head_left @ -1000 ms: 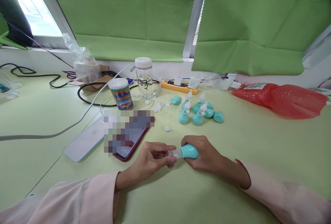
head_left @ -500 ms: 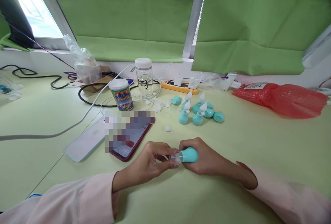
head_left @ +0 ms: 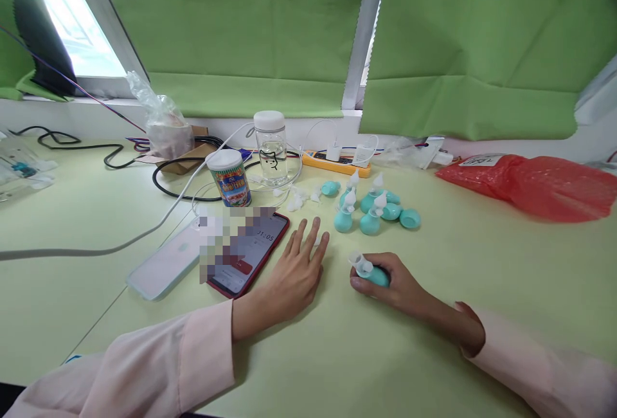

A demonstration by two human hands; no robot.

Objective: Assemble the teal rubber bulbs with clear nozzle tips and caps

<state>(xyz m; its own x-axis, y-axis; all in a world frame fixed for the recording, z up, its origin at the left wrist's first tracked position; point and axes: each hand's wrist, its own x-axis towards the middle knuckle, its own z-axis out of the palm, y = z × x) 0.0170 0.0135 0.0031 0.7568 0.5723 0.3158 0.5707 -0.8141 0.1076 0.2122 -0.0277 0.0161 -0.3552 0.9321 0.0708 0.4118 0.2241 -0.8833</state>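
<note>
My right hand (head_left: 398,283) is wrapped round a turquoise nasal aspirator bulb (head_left: 378,276), whose clear collar (head_left: 360,263) points up and left with no white tip on it. My left hand (head_left: 294,273) is palm down over the table, fingers stretched out and apart, holding nothing. Its fingertips cover most of a small white silicone tip (head_left: 317,242). Beyond the hands stand several turquoise aspirators (head_left: 343,220) with white pointed tips, and beside them lie loose turquoise bulbs (head_left: 410,218).
Left of my left hand lie a red-edged phone (head_left: 260,244) and a pale phone (head_left: 168,263). Farther back are a printed can (head_left: 230,180), a clear bottle (head_left: 270,154), loose white tips (head_left: 296,199) and an orange power strip (head_left: 318,162). A red plastic bag (head_left: 544,186) lies at right.
My left hand has let go of the clear collar, opened and moved forward to the white tip. My right hand has shifted slightly right and tilted the aspirator bulb's collar upward.
</note>
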